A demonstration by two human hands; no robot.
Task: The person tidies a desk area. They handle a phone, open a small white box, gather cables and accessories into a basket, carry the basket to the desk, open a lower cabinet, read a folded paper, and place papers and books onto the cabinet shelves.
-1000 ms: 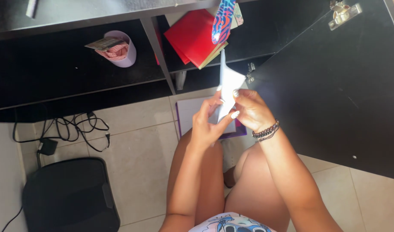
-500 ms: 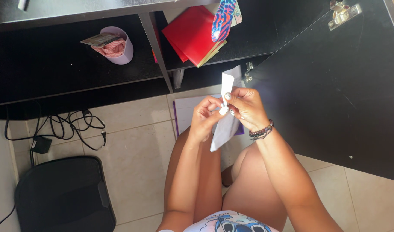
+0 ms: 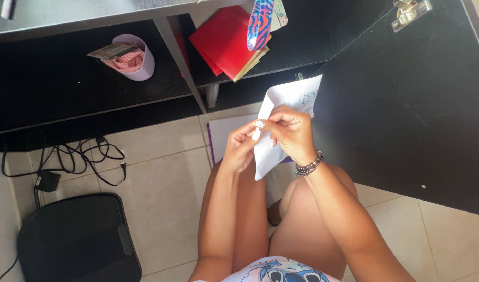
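both hands meet above the knees, holding a white sheet of paper (image 3: 289, 104) in front of the black cupboard. the left hand (image 3: 241, 147) pinches the paper's left edge, thumb and fingers pressed together on it. the right hand (image 3: 290, 133) is curled over the middle of the sheet, fingers closed on it, with a beaded bracelet (image 3: 308, 165) at the wrist. the paper is creased and partly unfolded: its upper part spreads toward the open black cupboard door (image 3: 406, 104), with faint print on it, and a lower flap hangs down between the hands toward the legs. how many layers it has is hard to tell from here.

behind the hands, on the tiled floor (image 3: 161, 172), lies a notebook with a purple edge (image 3: 224, 136). in the cupboard, on the lower shelf, a stack of red folders (image 3: 224, 42) sits right of the divider, with a blue and pink patterned thing (image 3: 260, 23) over it. left of the divider stands a lilac cup (image 3: 138, 55) stuffed with pink cloth and a card. further left on the floor are tangled black cables (image 3: 78, 156) and a black case (image 3: 75, 240).
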